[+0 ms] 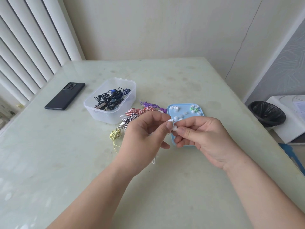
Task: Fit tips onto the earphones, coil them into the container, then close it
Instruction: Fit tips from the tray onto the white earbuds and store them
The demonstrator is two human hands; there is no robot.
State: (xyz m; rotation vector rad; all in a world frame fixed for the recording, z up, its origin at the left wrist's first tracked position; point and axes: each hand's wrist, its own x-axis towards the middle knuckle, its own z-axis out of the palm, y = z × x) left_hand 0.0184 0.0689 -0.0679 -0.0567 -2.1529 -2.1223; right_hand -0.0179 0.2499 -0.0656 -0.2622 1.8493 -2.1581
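1. the tip (174, 128) is pinched by the fingers of the right hand (209, 138), held up over the near left part of the blue lid (184, 107), about mid-worktop.
2. the white earbud (170, 120) touches the tip from the upper left, pinched by the left hand (143, 138); its nozzle seems to point right, into the tip.
3. so the push probably runs left to right, with the hands closing together.
4. the container (105, 116) stands open, farther left.

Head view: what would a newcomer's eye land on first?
At centre, the left hand and right hand pinch a white earbud between them, over a blue lid strewn with ear tips. Left of it, a clear container holds dark earphones.
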